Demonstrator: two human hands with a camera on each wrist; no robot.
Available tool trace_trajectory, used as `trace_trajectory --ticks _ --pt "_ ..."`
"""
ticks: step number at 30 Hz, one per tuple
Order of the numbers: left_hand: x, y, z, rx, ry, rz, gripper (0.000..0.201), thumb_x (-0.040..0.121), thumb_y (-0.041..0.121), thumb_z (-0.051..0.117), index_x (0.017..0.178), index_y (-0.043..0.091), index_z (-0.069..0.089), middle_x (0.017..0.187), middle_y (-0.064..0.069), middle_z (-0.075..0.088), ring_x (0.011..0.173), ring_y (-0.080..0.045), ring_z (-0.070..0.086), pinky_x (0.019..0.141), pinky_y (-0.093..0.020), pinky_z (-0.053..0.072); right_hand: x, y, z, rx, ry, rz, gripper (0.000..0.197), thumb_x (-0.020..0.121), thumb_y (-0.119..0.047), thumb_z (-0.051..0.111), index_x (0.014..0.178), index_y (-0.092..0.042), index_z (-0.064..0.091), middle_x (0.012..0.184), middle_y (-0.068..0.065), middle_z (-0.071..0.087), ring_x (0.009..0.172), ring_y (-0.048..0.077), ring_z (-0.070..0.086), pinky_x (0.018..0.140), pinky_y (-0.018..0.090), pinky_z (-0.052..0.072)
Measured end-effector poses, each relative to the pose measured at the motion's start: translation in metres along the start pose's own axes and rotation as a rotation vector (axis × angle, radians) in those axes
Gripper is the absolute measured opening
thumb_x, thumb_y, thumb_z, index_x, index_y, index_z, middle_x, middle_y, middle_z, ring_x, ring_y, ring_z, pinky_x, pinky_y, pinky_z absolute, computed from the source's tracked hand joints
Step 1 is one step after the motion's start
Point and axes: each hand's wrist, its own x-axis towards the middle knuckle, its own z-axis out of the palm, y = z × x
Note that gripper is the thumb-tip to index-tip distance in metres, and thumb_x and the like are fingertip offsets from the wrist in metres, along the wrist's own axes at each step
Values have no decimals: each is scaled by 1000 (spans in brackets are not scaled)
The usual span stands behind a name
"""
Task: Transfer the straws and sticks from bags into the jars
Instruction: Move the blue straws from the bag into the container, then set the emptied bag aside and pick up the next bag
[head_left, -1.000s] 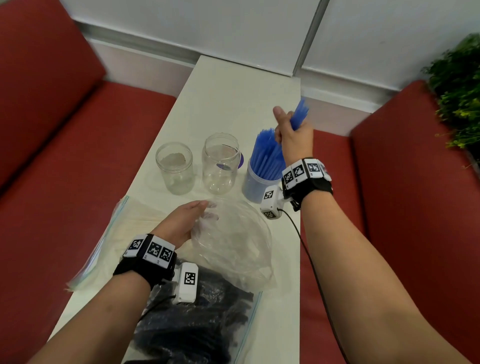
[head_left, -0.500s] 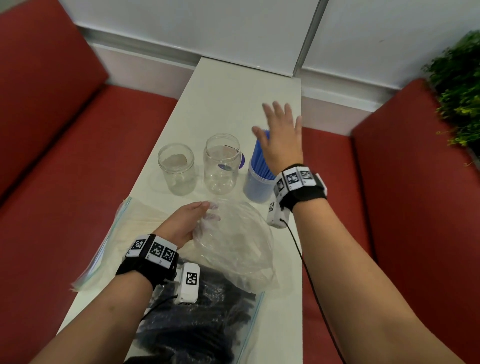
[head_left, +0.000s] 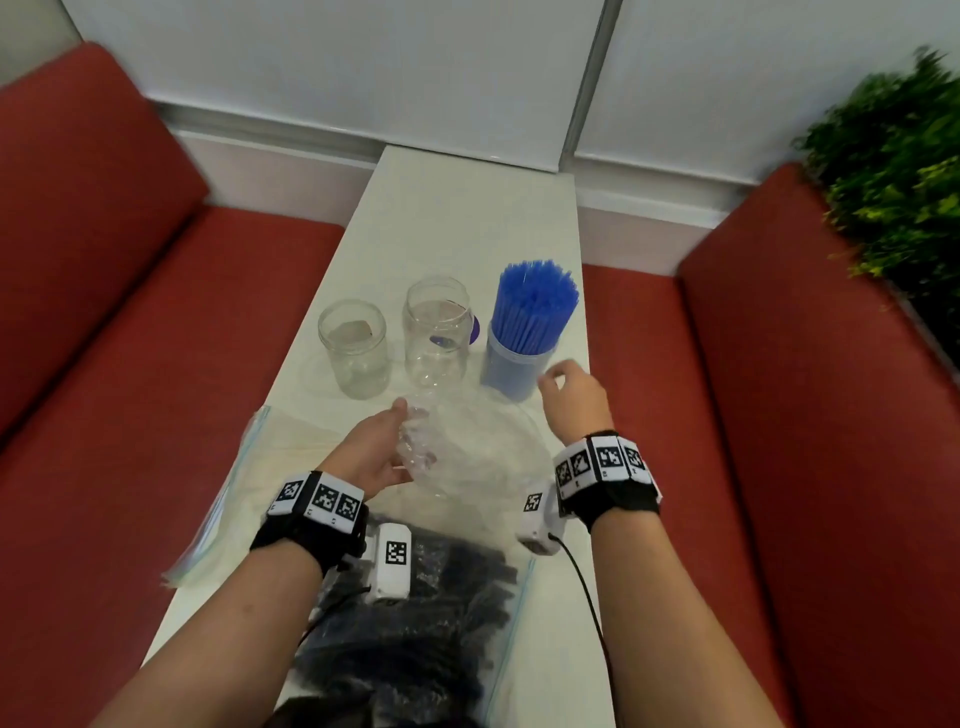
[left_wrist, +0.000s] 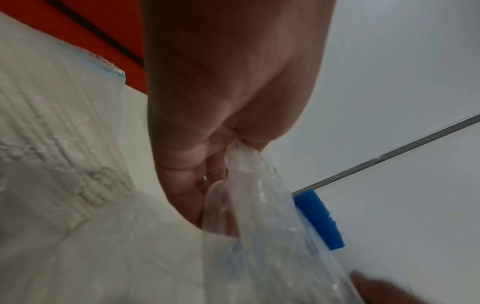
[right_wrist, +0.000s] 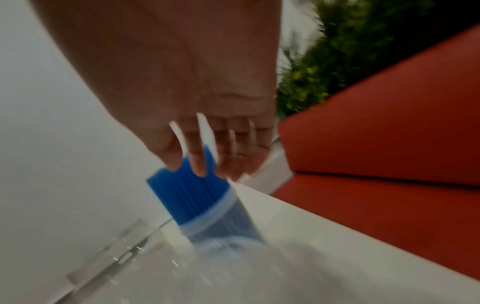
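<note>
Blue straws fully in rt jar. My left hand pinches empty bag; right hand loose, holding nothing. Black sticks & pale bag not yet jarred; 2 jars empty.

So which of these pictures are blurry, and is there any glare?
Head view: mostly sharp, though the plant at the right edge smears; small highlights glint on the empty bag. Left wrist view: dim and soft, the left hand fills it. Right wrist view: heavy motion blur over the right hand and blue straws.
</note>
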Motion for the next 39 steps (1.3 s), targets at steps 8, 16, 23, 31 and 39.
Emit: trace_trajectory --ticks 8,16,23,31,39 --pt "-33 -13 9 -370 -338 -48 59 100 58 44 138 14 53 134 -19 61 76 -27 69 72 -38 52 -65 70 54 714 -440 416 23 100 -17 59 120 -8 59 114 18 65 89 29 68 63 35 59" --pt "-61 -11 -4 -224 -495 19 39 102 21 53 136 4 55 122 -14 59 115 -30 55 119 -51 29 -89 77 26 834 -297 460 20 98 -12 58 117 -8 62 107 22 73 96 39 72 82 57 59" --pt "-60 -5 -5 296 160 214 10 95 3 65 102 3 58 77 -16 60 37 -18 60 39 -27 53 -107 70 -18 1282 -251 322 23 96 -13 53 113 -8 67 93 12 65 67 16 58 52 25 48" --pt "-70 4 5 918 185 318 39 84 31 81 109 17 55 81 -11 66 41 -17 57 36 -23 42 -107 40 -24 45 387 120 10 85 -11 55 85 -21 55 77 -1 62 72 26 58 62 30 41" --pt "-77 19 -12 749 205 314 38 86 18 79 118 8 63 70 -12 67 51 -21 56 46 -27 44 -92 33 -64 -96 211 78 11 87 -8 63 86 -19 65 96 6 70 87 26 62 73 29 46"
